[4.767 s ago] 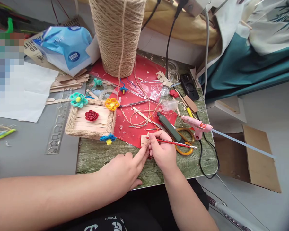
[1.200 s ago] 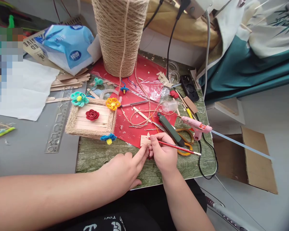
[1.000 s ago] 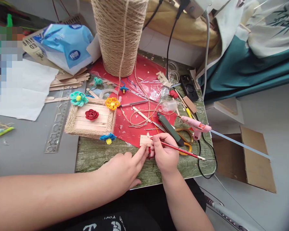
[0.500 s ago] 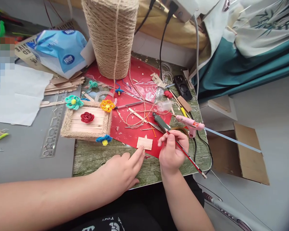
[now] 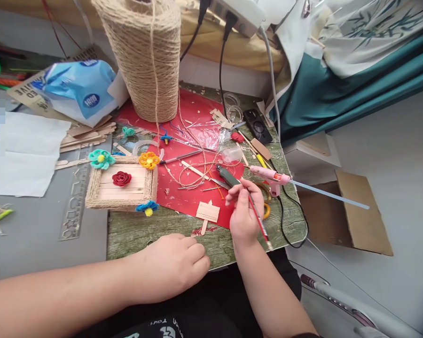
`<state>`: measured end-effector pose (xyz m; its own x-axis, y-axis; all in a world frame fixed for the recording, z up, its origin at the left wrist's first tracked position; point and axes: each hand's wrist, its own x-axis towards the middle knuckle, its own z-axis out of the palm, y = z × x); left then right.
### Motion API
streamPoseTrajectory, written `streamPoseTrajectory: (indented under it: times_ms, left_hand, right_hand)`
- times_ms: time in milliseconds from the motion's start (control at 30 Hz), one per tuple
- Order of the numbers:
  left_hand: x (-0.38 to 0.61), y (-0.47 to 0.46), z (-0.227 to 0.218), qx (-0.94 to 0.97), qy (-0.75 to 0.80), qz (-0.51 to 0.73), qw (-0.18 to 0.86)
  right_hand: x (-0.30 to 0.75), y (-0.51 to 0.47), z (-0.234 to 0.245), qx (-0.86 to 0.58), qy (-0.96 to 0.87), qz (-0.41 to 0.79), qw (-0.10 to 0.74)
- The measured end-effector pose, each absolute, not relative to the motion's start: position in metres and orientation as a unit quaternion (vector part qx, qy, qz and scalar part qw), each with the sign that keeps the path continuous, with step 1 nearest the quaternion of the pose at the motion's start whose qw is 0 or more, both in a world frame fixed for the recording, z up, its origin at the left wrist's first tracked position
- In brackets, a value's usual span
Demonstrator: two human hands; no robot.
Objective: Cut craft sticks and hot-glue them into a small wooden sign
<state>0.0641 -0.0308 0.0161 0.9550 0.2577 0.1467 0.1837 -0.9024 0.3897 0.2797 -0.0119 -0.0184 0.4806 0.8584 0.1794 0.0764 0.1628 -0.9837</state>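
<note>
My right hand (image 5: 244,209) is closed on a red pencil (image 5: 258,221), raised just right of a small sign of wooden sticks (image 5: 207,212) that lies on the red sheet (image 5: 190,197). My left hand (image 5: 172,265) rests curled at the near edge of the green wood-grain board (image 5: 137,227), holding nothing that I can see. A twine-wrapped stick frame (image 5: 121,184) with a red rose and small coloured flowers sits to the left.
A large cone of jute twine (image 5: 144,56) stands at the back. A pink glue gun (image 5: 270,176), scissors, a green-handled knife (image 5: 227,175), a blue tissue pack (image 5: 79,89), wooden sticks, a ruler (image 5: 74,202) and white paper (image 5: 17,155) lie around. A cardboard piece (image 5: 363,211) lies on the floor at right.
My right hand lifted the pencil off the stick sign and moved right. My left finger let go of the sign and the hand drew back and curled. The view shifted.
</note>
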Motion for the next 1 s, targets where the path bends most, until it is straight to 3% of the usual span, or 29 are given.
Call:
streamPoseTrajectory:
  times_ms: [167,500,733,1000]
  left_hand:
    - [0.066,-0.029,0.003,0.966,0.151,0.097,0.186]
    - [0.071,-0.027,-0.003,0.961,0.23,0.056,0.147]
    - [0.068,-0.027,-0.008,0.962,0.225,0.042,0.15]
    - [0.073,-0.03,-0.008,0.966,0.206,0.107,0.113]
  right_hand:
    - [0.283,-0.013,-0.026,-0.568,-0.474,0.31,0.597]
    - [0.284,-0.016,-0.025,-0.579,-0.473,0.215,0.628]
    - [0.28,-0.012,-0.02,-0.588,-0.453,0.238,0.626]
    - [0.277,-0.024,-0.016,-0.54,-0.512,0.155,0.65]
